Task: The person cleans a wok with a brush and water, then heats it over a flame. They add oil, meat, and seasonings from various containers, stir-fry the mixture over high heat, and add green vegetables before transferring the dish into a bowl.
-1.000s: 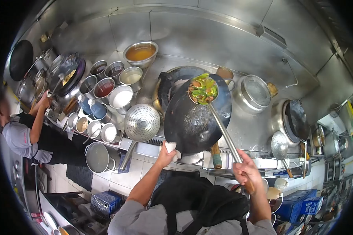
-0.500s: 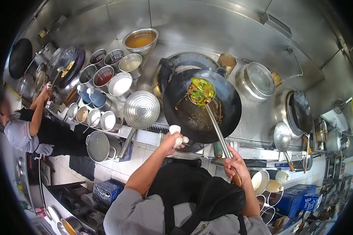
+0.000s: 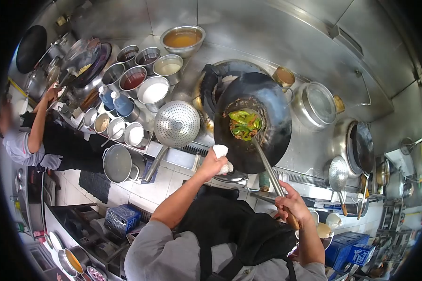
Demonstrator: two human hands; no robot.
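A white cloth [image 3: 220, 151] is bunched in my left hand [image 3: 213, 166], which is closed at the near left edge of the black wok [image 3: 279, 140]. The wok is tilted over the burner, with brown sauce and bits on its inner surface. My right hand [image 3: 290, 202] grips the wooden end of a long-handled ladle [image 3: 268, 167]. Green pepper pieces with browned bits [image 3: 245, 124] fill the ladle's bowl, low inside the wok. Whether my left fingers also hold the wok's handle is hidden by the cloth.
A perforated strainer [image 3: 177, 124] lies left of the wok, beside metal pots of sauces and white powder [image 3: 153, 91]. A lidded pot [image 3: 316, 105] stands to the right. Another person [image 3: 37, 136] works at a wok on the far left.
The wok has tilted and shifted to the right with my left hand. The ladle of peppers has dropped lower in it, and my right hand has moved slightly right and down.
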